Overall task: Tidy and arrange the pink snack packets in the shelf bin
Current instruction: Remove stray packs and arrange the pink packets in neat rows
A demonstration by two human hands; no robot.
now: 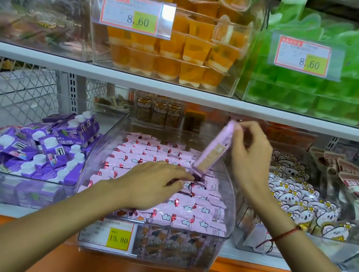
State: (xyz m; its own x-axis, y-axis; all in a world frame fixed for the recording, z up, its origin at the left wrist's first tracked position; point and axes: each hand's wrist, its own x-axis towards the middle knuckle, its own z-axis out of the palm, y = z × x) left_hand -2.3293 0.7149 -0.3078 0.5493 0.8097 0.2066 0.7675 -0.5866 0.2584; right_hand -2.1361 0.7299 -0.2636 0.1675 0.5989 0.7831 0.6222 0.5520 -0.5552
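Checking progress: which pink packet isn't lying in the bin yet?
The pink packet pinched in the right hand, tilted above the bin; the others lie in rows.

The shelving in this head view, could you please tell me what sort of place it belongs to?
Most likely a shop's snack aisle. Clear bins on tiered shelves hold many identical packets, printed price tags read 15.80 and 8.60, and stacked orange jelly cups fill the shelf above.

Pink snack packets (150,155) lie in rows filling the clear shelf bin (231,199), 1 packet (213,152) tilted above them.
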